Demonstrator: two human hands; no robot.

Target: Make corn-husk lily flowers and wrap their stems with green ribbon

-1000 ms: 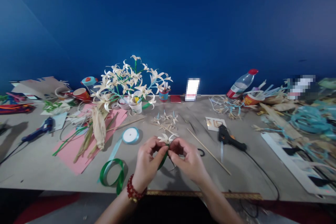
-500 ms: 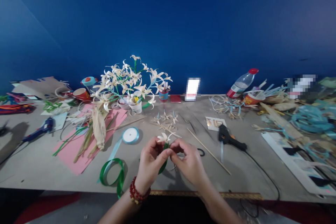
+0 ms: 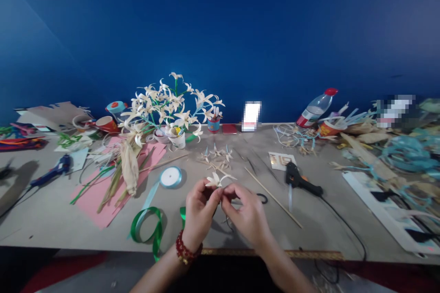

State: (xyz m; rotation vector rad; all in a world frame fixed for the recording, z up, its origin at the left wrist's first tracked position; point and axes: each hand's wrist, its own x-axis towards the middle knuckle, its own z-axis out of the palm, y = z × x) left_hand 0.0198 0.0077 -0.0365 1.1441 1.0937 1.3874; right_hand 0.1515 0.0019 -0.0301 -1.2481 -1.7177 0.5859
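The ribbon (image 3: 183, 212) has shifted outside the left hand (image 3: 201, 210); left fingertips and right hand (image 3: 245, 208) pinch the flower (image 3: 214, 180) between them, at its base. Wrapping seems underway; steady tension is needed.

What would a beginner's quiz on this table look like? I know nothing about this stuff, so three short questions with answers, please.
1. Multiple choice: what is at the fingertips of the left hand and the right hand?
a) a bottle
b) a white flower
c) a cup

2. True or false: the black glue gun rests on the table, to the right of both hands.

3. Fill in the blank: the red beaded bracelet is on the person's ____ wrist.

Key: 1. b; 2. true; 3. left.
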